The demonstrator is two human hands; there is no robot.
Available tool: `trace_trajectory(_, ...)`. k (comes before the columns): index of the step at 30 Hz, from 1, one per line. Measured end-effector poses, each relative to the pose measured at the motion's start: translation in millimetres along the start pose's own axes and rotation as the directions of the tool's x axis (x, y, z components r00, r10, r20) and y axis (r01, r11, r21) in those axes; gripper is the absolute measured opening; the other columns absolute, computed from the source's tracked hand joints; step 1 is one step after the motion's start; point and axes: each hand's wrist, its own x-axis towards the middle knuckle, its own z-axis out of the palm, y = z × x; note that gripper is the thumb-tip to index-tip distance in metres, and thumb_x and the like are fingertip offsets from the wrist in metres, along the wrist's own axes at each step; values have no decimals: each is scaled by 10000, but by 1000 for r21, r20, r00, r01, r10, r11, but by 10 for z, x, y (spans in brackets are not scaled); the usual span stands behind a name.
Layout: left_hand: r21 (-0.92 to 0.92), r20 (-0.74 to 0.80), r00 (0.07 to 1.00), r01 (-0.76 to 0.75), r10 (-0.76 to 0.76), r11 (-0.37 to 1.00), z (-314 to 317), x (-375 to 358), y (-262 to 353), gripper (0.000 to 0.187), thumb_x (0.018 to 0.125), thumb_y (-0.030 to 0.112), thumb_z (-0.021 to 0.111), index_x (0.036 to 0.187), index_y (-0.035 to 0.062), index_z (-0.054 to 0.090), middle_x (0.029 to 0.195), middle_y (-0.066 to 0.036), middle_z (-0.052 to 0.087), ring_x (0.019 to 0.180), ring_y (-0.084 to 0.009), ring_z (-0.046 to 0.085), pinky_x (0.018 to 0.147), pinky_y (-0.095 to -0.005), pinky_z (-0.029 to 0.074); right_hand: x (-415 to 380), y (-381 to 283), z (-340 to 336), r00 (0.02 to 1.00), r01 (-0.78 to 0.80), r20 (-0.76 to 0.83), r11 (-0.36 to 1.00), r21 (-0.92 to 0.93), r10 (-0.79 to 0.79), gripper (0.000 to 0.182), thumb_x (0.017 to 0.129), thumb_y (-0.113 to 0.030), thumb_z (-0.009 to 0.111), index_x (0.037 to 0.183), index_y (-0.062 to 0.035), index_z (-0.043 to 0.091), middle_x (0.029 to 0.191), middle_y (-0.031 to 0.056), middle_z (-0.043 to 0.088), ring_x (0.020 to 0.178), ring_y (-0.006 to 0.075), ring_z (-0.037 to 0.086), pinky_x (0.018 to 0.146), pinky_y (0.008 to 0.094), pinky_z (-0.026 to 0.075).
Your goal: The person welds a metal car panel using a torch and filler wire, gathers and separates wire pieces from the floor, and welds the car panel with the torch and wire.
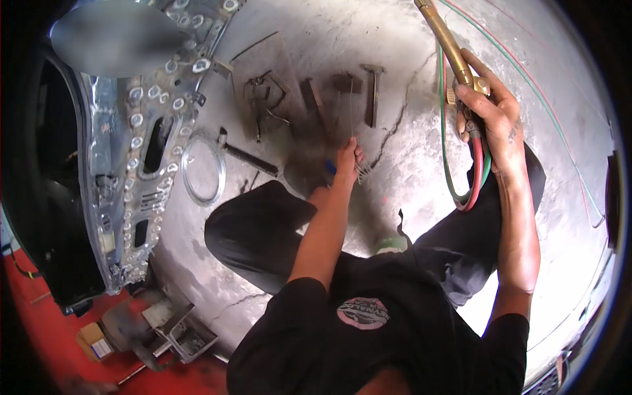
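My right hand (497, 112) is wrapped round a brass gas torch (449, 41), raised at the upper right with its front end pointing up and out of view. A red hose (476, 172) and a green hose (442, 141) leave its lower end and loop down. Lower and nearer the middle, my left hand (346, 158) is closed on a thin metal wire (351, 112). The wire runs straight up from the fingers over a small dark metal piece (345, 83) on the floor. Its bent, bunched end (363, 172) sticks out below the hand.
A hammer (374, 99), a dark bar (315, 102), locking clamps (260, 99) and another hammer (249, 158) lie on the cracked concrete floor (411, 171). Near them is a wire coil (204, 170). A large metal panel (135, 151) stands left; hoses (546, 108) trail right.
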Motion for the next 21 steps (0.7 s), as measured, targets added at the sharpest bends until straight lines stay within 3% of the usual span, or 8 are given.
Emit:
trace_trajectory(6, -156, 168, 975, -117, 144, 981, 443, -82, 399, 389, 1102, 237, 563, 1413, 5, 584, 736, -2, 544, 609, -147, 499, 623, -322, 443, -43, 96, 30, 1000, -11, 25, 1000, -3, 11, 686, 923, -216, 734, 1515, 60, 525, 863, 74, 662, 578, 120, 624, 533, 278, 503)
trace_trajectory(9, 90, 200, 958, -228, 207, 970, 529, -190, 435, 391, 1106, 233, 568, 1418, -1, 585, 771, -39, 615, 635, -156, 553, 626, -320, 460, -54, 104, 4, 999, -32, 26, 999, 7, 32, 685, 919, -216, 745, 1509, 60, 530, 872, 79, 672, 581, 116, 630, 537, 283, 518)
trace_trajectory(12, 210, 212, 970, -164, 119, 964, 352, -110, 159, 392, 1110, 232, 573, 1424, -2, 590, 798, -70, 660, 623, -154, 581, 605, -312, 473, -83, 133, -54, 999, -41, 21, 999, 5, 41, 686, 915, -217, 749, 1506, 56, 535, 878, 83, 677, 588, 118, 634, 537, 282, 518)
trace_trajectory(18, 278, 128, 991, -70, 35, 958, 58, -44, -320, 389, 1114, 231, 575, 1437, 15, 592, 775, -61, 656, 540, -134, 545, 482, -324, 427, -100, 119, -96, 999, -30, -18, 999, -14, 30, 679, 926, -228, 735, 1517, 37, 533, 859, 75, 667, 583, 118, 617, 538, 269, 499)
trace_trajectory(21, 41, 67, 996, 55, -58, 998, -113, 4, -433, 379, 1106, 230, 594, 1413, 7, 609, 749, -53, 639, 523, -130, 534, 446, -328, 402, -101, 81, -66, 999, -9, -46, 999, -31, 8, 685, 950, -248, 705, 1532, 52, 504, 789, 49, 633, 560, 109, 581, 527, 254, 467)
